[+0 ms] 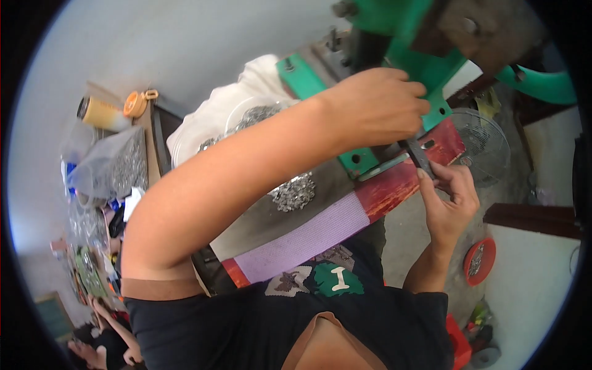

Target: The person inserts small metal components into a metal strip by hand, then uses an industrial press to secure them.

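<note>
My left arm reaches across to a green press (pixel 428 68). There my left hand (pixel 382 105) is closed at the machine's base, its fingers curled down and what they hold hidden. My right hand (pixel 453 197) pinches the lower end of a narrow dark metal bar (pixel 417 157) between thumb and fingers. The bar slants up toward the press, just below my left hand. Beneath it lies a worn red board (pixel 394 188), partly covered by a lilac ribbed strip (pixel 302 234). A heap of small silvery metal pieces (pixel 294 192) sits left of the press, partly behind my left forearm.
More metal pieces fill a clear round container (pixel 256 115) on white cloth (pixel 213 102). At left, a bag of pieces (pixel 128 160) and an orange tape roll (pixel 134 105) rest on a table. A fan (pixel 484 145) and a red bowl (pixel 480 262) stand right. Another person (pixel 108 342) is at lower left.
</note>
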`<state>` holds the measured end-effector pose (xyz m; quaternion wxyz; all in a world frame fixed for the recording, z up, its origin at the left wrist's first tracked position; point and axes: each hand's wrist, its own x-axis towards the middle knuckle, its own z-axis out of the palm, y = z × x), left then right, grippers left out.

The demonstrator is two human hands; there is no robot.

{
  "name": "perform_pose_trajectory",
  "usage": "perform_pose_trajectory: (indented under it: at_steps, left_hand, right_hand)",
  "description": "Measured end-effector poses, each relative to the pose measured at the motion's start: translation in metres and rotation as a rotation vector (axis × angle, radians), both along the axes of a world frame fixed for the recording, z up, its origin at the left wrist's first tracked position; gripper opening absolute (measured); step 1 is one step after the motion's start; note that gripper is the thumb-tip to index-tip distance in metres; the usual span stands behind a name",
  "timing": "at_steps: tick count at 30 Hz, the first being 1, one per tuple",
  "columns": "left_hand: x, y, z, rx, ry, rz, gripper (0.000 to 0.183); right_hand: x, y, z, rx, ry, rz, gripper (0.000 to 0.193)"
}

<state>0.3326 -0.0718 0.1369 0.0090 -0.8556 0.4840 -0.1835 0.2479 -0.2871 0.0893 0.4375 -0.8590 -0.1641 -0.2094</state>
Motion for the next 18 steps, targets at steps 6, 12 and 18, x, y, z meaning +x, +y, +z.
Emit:
perform_pose_trajectory:
  at_steps: [6,12,18]
  left_hand:
    - [0.002,-0.006,0.009,0.086,-0.072,-0.029,0.011]
    - [-0.003,-0.006,0.011,0.167,-0.002,-0.064,0.011]
    - [-0.022,0.003,-0.001,0.072,-0.016,0.015,0.013]
  right_hand:
    - [-0.002,0.007,0.002,-0.015,-0.060,-0.062,0.020]
    - [-0.005,0.008,-0.002,0.016,0.032,-0.088,0.020]
    - [0.018,0.028,-0.023,0.101,-0.057,-0.011,0.023]
